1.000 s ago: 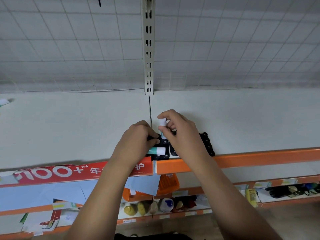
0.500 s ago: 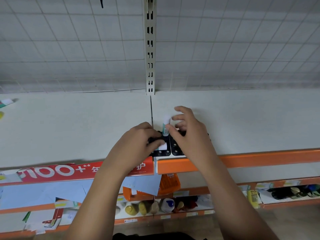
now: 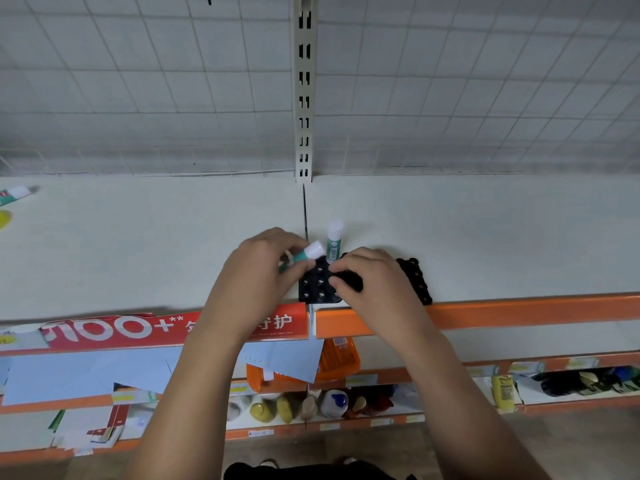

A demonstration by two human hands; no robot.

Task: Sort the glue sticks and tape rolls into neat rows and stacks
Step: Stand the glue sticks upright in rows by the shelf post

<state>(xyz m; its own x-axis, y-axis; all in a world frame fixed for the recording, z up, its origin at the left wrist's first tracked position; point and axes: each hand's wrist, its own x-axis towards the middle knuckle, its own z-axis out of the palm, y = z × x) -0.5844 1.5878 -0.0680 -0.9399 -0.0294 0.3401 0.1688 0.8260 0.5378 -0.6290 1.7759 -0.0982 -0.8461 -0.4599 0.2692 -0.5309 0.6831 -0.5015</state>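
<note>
A black holder tray (image 3: 317, 289) with round sockets lies at the front edge of the white shelf (image 3: 138, 244). One green and white glue stick (image 3: 333, 241) stands upright in its far corner. My left hand (image 3: 258, 271) grips a second glue stick (image 3: 306, 253), tilted, just left of the standing one and above the tray. My right hand (image 3: 372, 284) presses on the tray's right part, fingers curled over it. Another black tray (image 3: 415, 278) peeks out right of that hand.
A loose glue stick (image 3: 14, 195) and a yellow item (image 3: 5, 219) lie at the shelf's far left. A slotted upright post (image 3: 303, 88) and wire grid back the shelf. Lower shelves hold an orange basket (image 3: 341, 358), bottles and papers.
My right hand let go of the upright glue stick, now standing in the tray, and dropped onto the tray. My left hand lifted a second glue stick from the tray.
</note>
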